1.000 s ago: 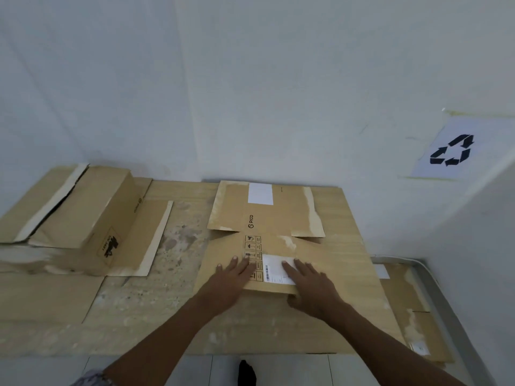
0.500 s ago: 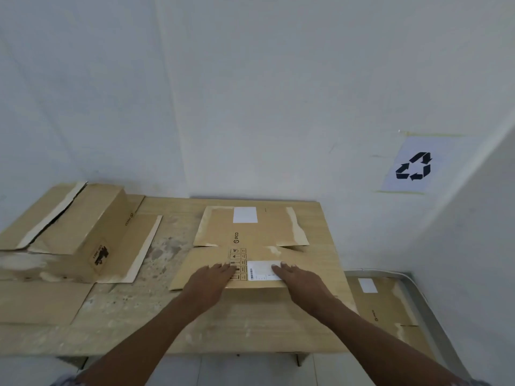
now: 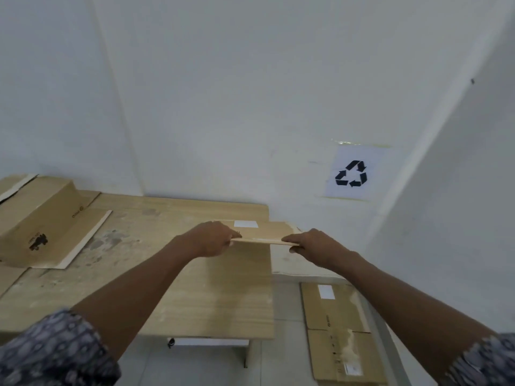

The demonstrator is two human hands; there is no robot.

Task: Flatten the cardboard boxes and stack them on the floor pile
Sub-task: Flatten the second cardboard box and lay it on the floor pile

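A flattened brown cardboard box [image 3: 264, 231] with a white label is held almost level in the air, above the right end of the wooden table [image 3: 211, 296]. My left hand [image 3: 211, 240] grips its near edge on the left, and my right hand [image 3: 312, 245] grips the same edge on the right. Part of the sheet reaches past the table's right edge. On the floor to the right lies the pile of flattened boxes [image 3: 338, 330], lower than my hands. A box [image 3: 36, 218] that stands partly folded up rests on the table's left end.
White walls close in behind and to the right, with a recycling sign [image 3: 352, 172] taped above the floor pile. A flat cardboard piece [image 3: 8, 277] lies at the table's left front. A pale strip runs along the floor by the right wall.
Both hands went from pressing the flattened box on the table to gripping its near edge, and lifted it off the table toward the right. The view swung right and the floor pile shows more.
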